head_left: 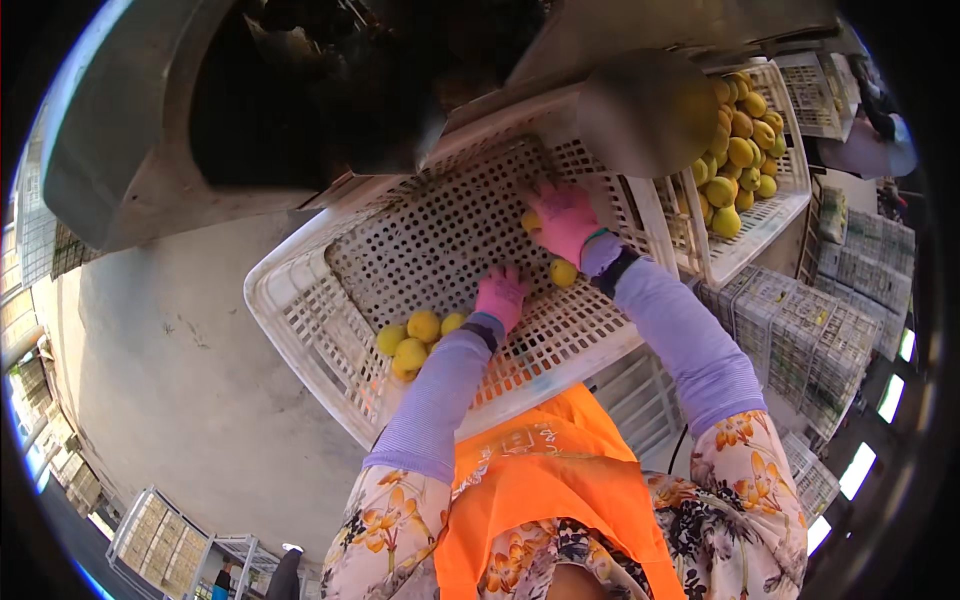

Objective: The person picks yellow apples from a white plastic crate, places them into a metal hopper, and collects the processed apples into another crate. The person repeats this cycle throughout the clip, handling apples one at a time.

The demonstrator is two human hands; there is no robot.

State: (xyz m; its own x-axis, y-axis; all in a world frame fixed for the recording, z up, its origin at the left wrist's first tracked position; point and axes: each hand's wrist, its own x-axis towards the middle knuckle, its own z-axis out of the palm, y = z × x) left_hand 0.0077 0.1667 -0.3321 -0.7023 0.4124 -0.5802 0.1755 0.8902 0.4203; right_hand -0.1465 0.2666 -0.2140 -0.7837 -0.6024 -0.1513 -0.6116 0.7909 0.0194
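A large white perforated plastic crate [285, 290] lies in front of me, tilted in the view. Both my hands wear pink gloves and reach inside it. My right hand [565, 222] is closed around a round yellow fruit [531, 221] toward the crate's far right; another yellow fruit [563, 272] lies just below that hand. My left hand [502, 297] rests low over the crate floor near the middle, fingers slightly apart, with no fruit showing in it. Several yellow fruits [409, 357] sit in the near left corner, partly behind my left forearm.
A second white crate [797, 200] heaped with yellow fruit stands at the right. Dark metal machinery [150, 190] borders the far side. Stacked crates [800, 325] stand farther right, another person [865, 150] behind them. A concrete floor [190, 350] stretches left.
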